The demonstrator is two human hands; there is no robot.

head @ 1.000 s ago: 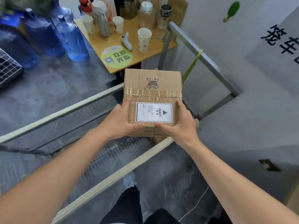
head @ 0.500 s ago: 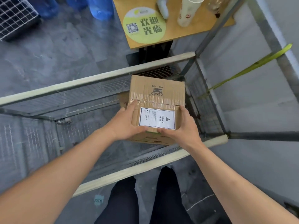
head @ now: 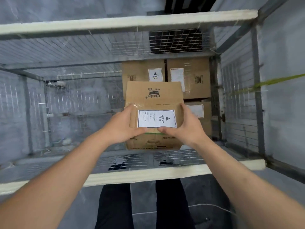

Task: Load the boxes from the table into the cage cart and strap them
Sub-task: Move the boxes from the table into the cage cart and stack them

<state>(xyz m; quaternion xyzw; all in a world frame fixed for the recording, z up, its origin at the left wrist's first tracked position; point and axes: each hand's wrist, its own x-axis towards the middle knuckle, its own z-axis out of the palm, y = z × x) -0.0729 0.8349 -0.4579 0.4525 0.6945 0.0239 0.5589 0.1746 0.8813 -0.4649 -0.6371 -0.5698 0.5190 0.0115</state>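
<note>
box (head: 154,103) in both-hand grip, label up, long axis seemingly front-to-back

- Grey marbled stone floor (head: 206,192) with pale veining and a thin white line across it.
- Pale grey wall (head: 283,80) at the right.
- A dark furniture base (head: 189,4) at top centre.
- Even, dim, cool light.
</note>
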